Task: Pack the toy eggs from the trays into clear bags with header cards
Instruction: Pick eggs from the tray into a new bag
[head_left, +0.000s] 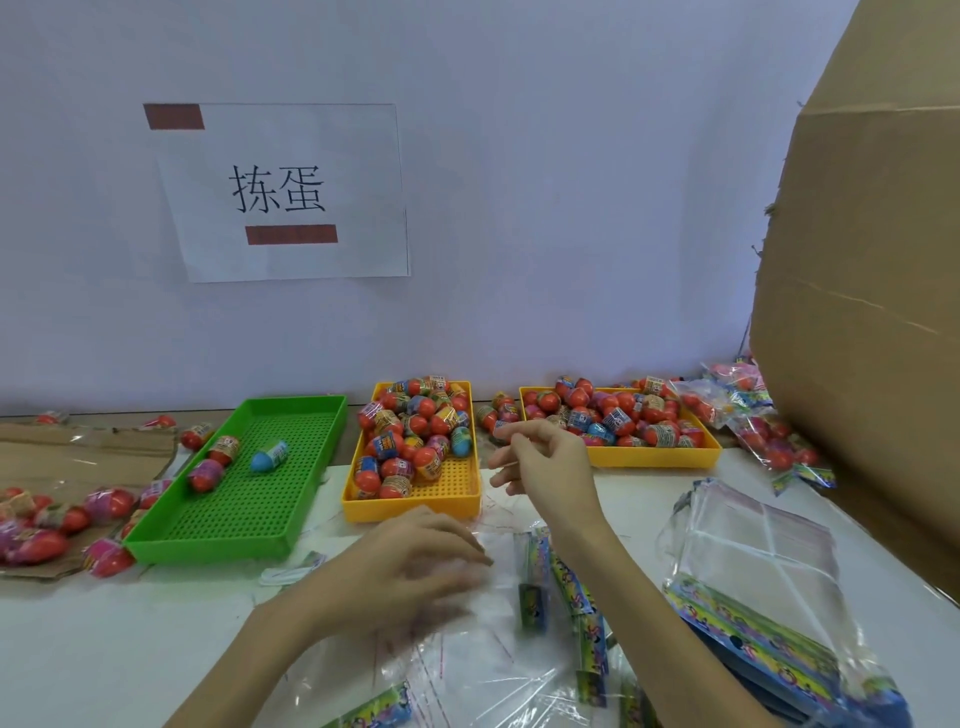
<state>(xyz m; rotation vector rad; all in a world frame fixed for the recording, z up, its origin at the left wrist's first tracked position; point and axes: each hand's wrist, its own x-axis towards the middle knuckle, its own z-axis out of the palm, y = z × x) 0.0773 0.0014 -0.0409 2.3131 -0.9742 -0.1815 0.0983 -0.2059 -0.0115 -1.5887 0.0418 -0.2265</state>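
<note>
Toy eggs in red, blue and pink fill the middle yellow tray. More eggs are heaped in the right yellow tray. The green tray holds three eggs. My left hand, blurred, lies palm down with its fingers curled on a clear bag on the table. My right hand hovers above the table beside the middle yellow tray, fingers loosely curled with nothing plainly between them. Colourful header cards lie under my right forearm.
A stack of clear bags with printed headers sits at the right. A large cardboard box stands behind it, with filled bags at its foot. Loose eggs lie on flattened cardboard at the left. A paper sign hangs on the wall.
</note>
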